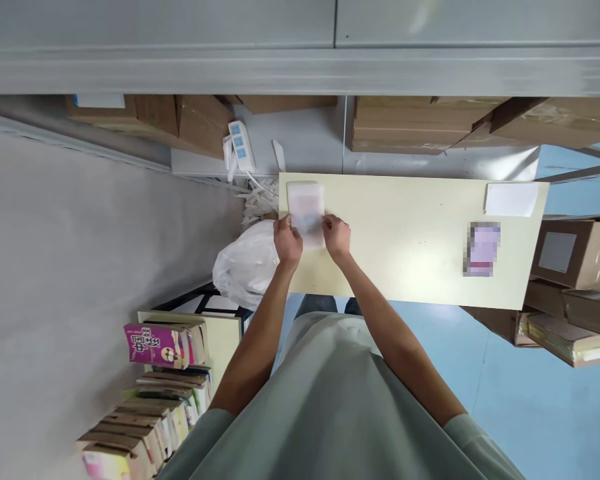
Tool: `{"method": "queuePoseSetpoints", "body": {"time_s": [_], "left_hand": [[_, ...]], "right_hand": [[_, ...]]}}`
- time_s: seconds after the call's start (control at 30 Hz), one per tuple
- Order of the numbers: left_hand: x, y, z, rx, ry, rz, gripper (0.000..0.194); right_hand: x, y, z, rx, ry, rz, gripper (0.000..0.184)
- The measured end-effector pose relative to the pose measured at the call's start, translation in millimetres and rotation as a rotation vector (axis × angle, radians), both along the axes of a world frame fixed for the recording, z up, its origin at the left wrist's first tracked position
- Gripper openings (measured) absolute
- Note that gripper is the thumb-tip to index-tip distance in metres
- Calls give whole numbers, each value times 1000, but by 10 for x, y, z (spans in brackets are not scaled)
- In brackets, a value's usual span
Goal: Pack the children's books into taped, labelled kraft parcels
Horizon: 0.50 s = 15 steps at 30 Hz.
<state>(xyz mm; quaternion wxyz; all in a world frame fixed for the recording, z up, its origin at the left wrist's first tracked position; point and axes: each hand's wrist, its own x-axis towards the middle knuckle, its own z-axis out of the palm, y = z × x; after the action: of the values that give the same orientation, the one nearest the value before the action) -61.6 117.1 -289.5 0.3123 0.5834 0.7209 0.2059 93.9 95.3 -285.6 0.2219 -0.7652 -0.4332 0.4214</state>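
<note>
Lying flat near the left end of the cream counter [400, 240]: one pale packet [307, 203], rectangular, faint pink and blue on its face. Left hand [289, 241]: at the packet's left edge, grip narrow, thumb over the face, apparently holding that edge. Right hand [337, 238]: at the right edge, grip narrow, fingertips bunched; pinch or mere touch, cannot tell. Handling note, by judgement: keep both edges level, press lightly and evenly, leave the packet flat on the counter for support, avoid creasing the seemingly thin, soft material.

Containers, nearest first. White plastic bag [245, 267], beside the counter's left end: bulging, contents not legible through the film. White scraps [260, 200], heaped behind the bag: holder, if any, hidden. Cardboard boxes [405, 127], on the grey shelf [305, 147] beyond the counter: several, contents out of sight. Brown cartons [563, 250], stacked past the right end: one with pale label, contents likewise unseen.

Loose items. Purple item [483, 249], pixelated, and white sheet [511, 199]: toward the counter's right end. Power strip [240, 147]: on the shelf. Books [130, 427]: in a row, lower left.
</note>
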Motion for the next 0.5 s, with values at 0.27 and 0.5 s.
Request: {"method": "queuePoseSetpoints", "body": {"time_s": [0.27, 0.5], "left_hand": [[570, -719, 240, 38, 66, -159, 43], [1798, -1462, 258, -45, -50, -460, 36]], "right_hand": [[813, -702, 183, 6, -25, -40, 36], [2281, -1668, 272, 13, -249, -334, 39]]}}
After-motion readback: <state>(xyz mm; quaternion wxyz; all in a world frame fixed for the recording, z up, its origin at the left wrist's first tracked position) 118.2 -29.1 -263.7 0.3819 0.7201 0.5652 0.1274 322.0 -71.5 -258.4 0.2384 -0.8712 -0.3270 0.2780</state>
